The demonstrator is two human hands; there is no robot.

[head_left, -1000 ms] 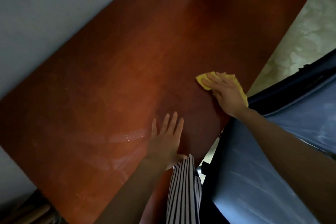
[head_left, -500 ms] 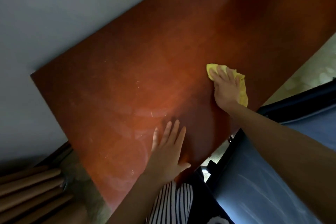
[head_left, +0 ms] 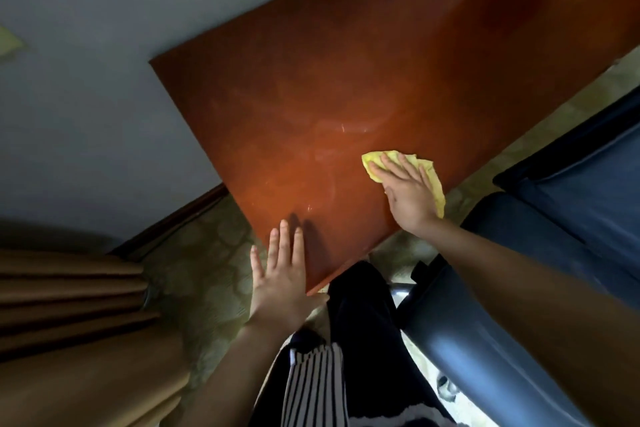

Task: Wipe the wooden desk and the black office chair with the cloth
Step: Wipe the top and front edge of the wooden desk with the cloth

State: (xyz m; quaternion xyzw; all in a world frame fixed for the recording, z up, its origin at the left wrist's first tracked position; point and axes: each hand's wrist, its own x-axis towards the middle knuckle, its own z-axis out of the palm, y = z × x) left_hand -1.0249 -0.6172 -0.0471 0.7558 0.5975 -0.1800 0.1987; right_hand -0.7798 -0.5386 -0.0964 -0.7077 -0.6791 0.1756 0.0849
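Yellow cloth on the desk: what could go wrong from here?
The crumpled yellow cloth under the right hand lies near the front edge of the reddish-brown wooden desk; a stroke toward you might drag it off. The left hand rests at the corner, partly past the edge, and could slip if leaned on.

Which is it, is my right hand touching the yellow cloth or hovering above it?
Touching. The head view shows the right hand lying flat on the yellow cloth, straight fingers spread over it, pressing it onto the wooden desk.

desk (head_left: 381,80) far end cut by top edge, cloth (head_left: 437,187) partly under right hand (head_left: 407,192), chair (head_left: 571,211) cropped right
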